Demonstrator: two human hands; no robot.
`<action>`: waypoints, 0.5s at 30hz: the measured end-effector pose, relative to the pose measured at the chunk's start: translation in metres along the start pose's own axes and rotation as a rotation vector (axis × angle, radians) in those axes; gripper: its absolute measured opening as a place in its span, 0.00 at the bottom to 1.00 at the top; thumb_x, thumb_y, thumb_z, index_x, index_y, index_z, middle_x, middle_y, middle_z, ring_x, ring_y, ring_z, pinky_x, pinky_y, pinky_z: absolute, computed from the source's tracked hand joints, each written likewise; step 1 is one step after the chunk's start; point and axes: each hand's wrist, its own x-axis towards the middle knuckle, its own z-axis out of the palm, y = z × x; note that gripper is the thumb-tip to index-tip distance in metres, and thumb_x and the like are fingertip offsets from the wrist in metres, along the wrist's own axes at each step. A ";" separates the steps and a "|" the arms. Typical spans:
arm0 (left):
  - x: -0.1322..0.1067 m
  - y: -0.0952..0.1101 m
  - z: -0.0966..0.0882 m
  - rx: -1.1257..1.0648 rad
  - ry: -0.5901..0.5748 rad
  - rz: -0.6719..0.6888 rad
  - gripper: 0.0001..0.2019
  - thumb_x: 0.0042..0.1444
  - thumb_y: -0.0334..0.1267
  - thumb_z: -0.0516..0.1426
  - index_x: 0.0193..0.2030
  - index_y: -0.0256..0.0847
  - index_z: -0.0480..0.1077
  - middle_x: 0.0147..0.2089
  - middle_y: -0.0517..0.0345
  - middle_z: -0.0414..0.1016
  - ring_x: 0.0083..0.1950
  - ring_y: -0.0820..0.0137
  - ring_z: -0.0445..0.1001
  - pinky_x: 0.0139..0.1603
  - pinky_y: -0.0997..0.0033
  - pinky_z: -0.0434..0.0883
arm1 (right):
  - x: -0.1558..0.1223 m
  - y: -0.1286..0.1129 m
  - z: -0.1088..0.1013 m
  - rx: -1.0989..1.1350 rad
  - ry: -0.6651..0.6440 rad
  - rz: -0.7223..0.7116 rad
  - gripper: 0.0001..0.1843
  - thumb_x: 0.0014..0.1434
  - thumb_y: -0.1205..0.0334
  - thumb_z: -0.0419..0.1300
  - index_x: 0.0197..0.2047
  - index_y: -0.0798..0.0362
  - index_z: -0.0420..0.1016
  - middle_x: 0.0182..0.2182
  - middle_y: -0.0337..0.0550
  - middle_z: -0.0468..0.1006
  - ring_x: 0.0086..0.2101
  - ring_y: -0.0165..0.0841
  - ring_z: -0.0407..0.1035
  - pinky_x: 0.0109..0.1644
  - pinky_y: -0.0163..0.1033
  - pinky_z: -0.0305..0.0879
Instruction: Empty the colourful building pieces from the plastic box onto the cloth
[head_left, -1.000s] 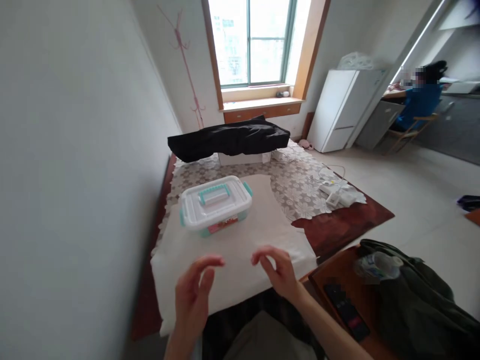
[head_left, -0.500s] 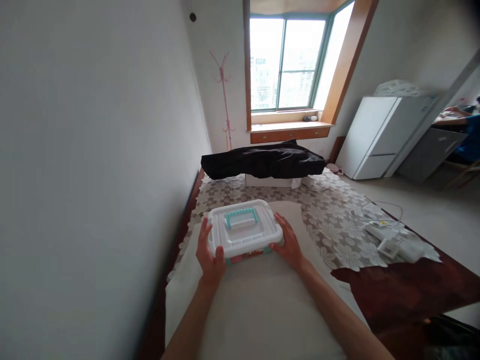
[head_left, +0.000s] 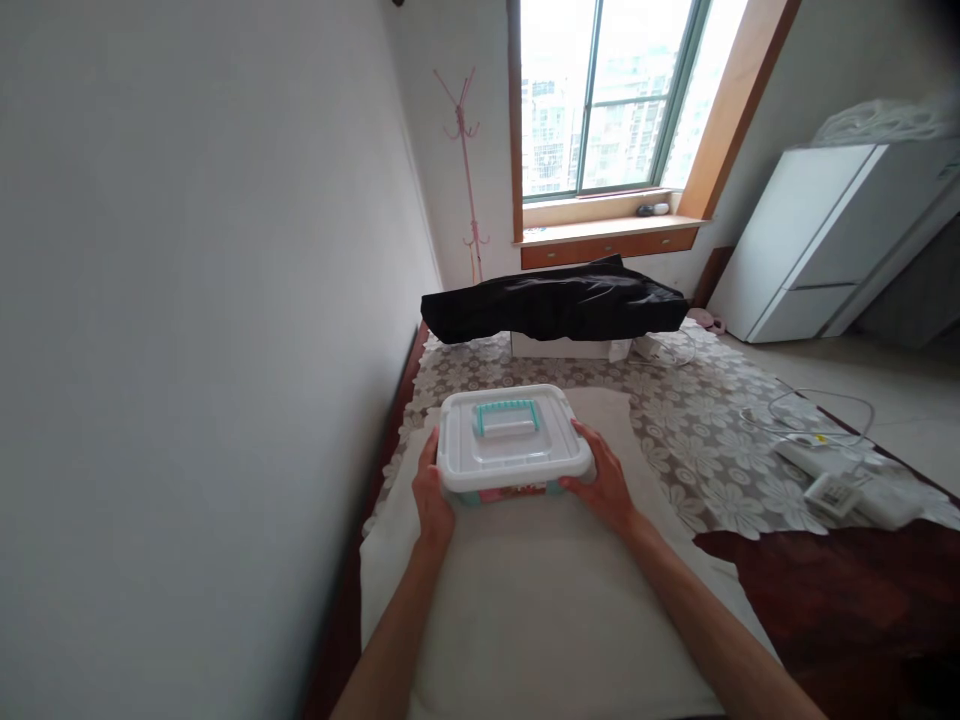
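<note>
A clear plastic storage box with a white-rimmed lid [head_left: 514,455] and a teal carry handle [head_left: 508,407] is between my two hands. Pink and teal contents or print show through its front side. My left hand [head_left: 433,500] presses along the box's left side, fingers toward the far end. On the opposite side, my right hand [head_left: 604,482] grips the right edge, its thumb at the front corner. The lid is on and the handle lies folded down. Beneath the box lies a white cloth [head_left: 555,610] on the table.
A black cloth bundle [head_left: 555,305] lies over a white box [head_left: 559,346] at the table's far end. To the right are a cable [head_left: 825,437] and a white device with plastic wrapping [head_left: 847,490]. The wall [head_left: 210,350] runs close along the left.
The view has shifted, so the scene sits further right or higher. The box has turned slightly and sits more level, with both hands still on its sides.
</note>
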 end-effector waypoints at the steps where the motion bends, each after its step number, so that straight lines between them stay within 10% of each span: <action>1: 0.000 0.000 0.001 -0.033 0.005 -0.016 0.31 0.72 0.57 0.46 0.70 0.39 0.69 0.72 0.46 0.67 0.75 0.52 0.60 0.77 0.51 0.53 | 0.001 -0.002 -0.001 0.014 -0.002 0.009 0.45 0.58 0.40 0.68 0.72 0.47 0.61 0.64 0.53 0.71 0.63 0.52 0.67 0.67 0.57 0.65; 15: 0.008 -0.004 -0.003 -0.168 0.036 -0.070 0.26 0.65 0.55 0.59 0.63 0.41 0.76 0.66 0.46 0.74 0.71 0.50 0.68 0.75 0.50 0.59 | 0.008 -0.018 -0.009 0.388 -0.021 0.301 0.45 0.57 0.46 0.71 0.73 0.46 0.62 0.68 0.50 0.69 0.62 0.49 0.68 0.64 0.51 0.70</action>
